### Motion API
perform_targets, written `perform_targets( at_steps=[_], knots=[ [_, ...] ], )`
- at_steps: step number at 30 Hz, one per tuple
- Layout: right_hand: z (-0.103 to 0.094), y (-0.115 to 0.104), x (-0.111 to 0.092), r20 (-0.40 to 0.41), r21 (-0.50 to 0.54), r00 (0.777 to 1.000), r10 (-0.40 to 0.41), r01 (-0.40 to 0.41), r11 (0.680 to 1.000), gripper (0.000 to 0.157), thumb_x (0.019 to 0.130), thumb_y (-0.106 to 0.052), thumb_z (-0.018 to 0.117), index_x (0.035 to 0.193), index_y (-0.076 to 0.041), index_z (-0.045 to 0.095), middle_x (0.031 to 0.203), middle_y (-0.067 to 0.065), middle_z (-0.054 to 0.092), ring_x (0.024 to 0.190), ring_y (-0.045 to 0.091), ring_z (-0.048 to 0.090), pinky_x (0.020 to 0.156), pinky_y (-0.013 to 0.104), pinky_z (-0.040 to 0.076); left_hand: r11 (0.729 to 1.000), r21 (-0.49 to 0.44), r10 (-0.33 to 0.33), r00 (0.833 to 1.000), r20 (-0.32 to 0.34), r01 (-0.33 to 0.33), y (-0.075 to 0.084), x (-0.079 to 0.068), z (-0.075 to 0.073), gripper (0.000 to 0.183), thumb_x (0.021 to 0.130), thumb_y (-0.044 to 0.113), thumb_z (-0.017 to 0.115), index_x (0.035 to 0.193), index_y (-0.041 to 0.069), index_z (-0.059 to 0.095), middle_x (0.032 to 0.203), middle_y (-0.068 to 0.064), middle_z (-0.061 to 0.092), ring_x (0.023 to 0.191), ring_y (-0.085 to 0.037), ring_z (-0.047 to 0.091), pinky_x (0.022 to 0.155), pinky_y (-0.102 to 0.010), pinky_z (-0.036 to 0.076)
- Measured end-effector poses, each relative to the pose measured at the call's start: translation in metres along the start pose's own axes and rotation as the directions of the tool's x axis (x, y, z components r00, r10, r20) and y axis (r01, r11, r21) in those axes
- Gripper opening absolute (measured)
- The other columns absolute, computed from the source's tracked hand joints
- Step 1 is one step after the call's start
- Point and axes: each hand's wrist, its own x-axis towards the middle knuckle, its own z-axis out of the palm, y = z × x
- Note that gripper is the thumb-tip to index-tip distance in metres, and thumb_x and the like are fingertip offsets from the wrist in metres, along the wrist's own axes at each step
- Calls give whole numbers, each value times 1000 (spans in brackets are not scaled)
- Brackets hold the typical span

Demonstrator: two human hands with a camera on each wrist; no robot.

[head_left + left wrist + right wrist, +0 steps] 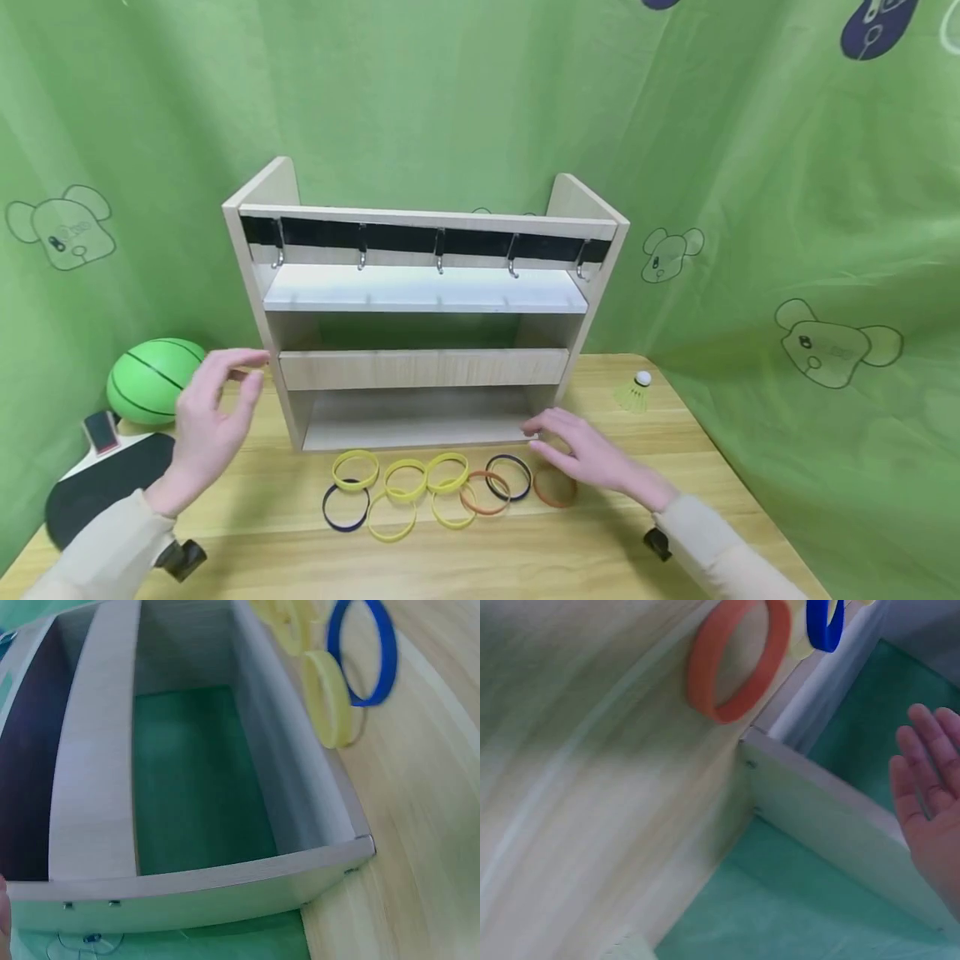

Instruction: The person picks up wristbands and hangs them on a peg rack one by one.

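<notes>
My left hand (213,421) hovers at the shelf's left side, thumb and fingers curved apart with nothing between them. Over the table by the shelf's lower right corner, my right hand (581,450) reaches inward, holding nothing; its fingers (922,750) look nearly straight in the right wrist view. Below it lies an orange wristband (555,503). Several yellow wristbands (356,486), two dark blue ones, left (345,528) and right (517,497), and another orange one (487,511) lie in front of the wooden shelf (423,371), some overlapping.
Several metal hooks (440,254) hang from a black strip (480,242) across the shelf's top. To the left are a green ball (153,379) and a black-faced paddle (105,483). A shuttlecock (637,390) lies back right. Green curtain (420,100) surrounds the table.
</notes>
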Motion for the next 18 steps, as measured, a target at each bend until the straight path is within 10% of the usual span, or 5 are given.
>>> perform_targets(
  at_steps=[4,11,14,18],
  knots=[
    [2,12,-7,75,-49,993,91,-87,995,19,95,-17,66,111,-7,69,107,5,72,99,18,67,88,37,61,980,-25,-197,976,-90,196,4,5,-8,22,95,-3,56,115,-12,59,109,25,61,99,12,57,85,-2,44],
    [11,30,-19,218,-90,960,178,-161,983,17,90,-15,71,104,-5,68,98,7,73,87,17,69,78,31,62,902,-51,-431,890,-151,428,4,15,-14,29,103,14,49,128,-1,53,109,25,53,102,7,51,83,-6,43],
    [16,38,-24,233,-82,950,206,-192,978,13,89,-15,72,99,-7,68,90,3,71,77,9,65,69,21,59,863,-16,-504,857,-110,505,1,21,-17,38,105,21,46,135,-2,49,110,25,52,102,9,48,82,-4,42],
    [19,43,-27,246,-97,942,228,-210,973,9,86,-13,74,92,-8,69,84,2,69,72,6,61,63,16,54,830,42,-558,828,49,557,-6,28,-22,49,108,31,38,142,-4,43,128,-7,61,97,16,49,83,2,43]
  ],
)
